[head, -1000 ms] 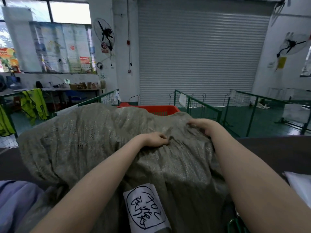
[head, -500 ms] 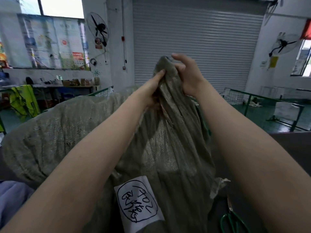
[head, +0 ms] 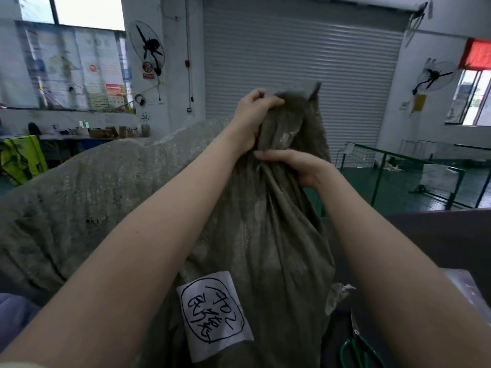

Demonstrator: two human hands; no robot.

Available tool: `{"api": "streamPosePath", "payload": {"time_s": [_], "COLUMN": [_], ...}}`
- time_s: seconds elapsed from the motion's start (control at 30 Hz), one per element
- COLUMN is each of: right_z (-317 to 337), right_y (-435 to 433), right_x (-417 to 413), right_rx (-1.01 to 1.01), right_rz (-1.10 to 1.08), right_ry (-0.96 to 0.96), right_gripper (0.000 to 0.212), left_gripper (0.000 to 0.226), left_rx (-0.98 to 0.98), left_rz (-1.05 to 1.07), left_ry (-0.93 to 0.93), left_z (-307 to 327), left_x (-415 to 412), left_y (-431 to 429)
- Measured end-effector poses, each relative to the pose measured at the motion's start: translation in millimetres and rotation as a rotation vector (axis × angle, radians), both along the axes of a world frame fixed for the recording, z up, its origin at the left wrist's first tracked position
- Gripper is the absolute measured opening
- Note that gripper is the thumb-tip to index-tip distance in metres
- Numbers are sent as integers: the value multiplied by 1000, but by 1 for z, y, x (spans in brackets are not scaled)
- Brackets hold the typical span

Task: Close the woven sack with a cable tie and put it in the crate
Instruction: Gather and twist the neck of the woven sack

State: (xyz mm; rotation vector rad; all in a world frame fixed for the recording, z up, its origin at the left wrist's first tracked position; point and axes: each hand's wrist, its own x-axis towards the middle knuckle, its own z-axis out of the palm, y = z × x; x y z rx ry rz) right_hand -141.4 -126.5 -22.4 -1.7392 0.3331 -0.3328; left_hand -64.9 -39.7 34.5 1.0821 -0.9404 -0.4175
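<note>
A grey-green woven sack stands upright in front of me, its mouth gathered into a bunch at the top. A white label with handwritten marks is stuck low on its front. My left hand grips the gathered top of the sack. Just below it, my right hand is closed around the sack's neck. No cable tie is visible. The crate is hidden behind the sack.
More woven sack material lies heaped at the left. Green-handled scissors lie on the dark table at the lower right. Green railings and a closed roller door stand beyond.
Both hands lifted the sack's mouth up from the heap and bunched it. My right hand has since slid down from the top to the neck, while my left stays at the top.
</note>
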Motion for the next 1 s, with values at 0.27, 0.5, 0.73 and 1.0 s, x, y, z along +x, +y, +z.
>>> {"api": "streamPosePath", "payload": {"time_s": [0.27,0.5,0.73,1.0], "right_z": [-12,-12,-10,-6], "right_y": [2,16,23,11], "right_x": [20,26,25,11], "right_rx": [200,353,428,208], "right_rz": [-214,-82,-20,-133], "right_ry": [-172,-269,-328,-64], "right_gripper": [17,9,24,17], "left_gripper": [21,73,71,22], "left_rx": [319,1105,808,346], "left_rz": [462,559,191,412], "left_ry": [-432,-816,-131,-24], "left_z": [1,-25,-49,-48], "left_x": [25,34,50,58], "left_y": [27,51,37,30]}}
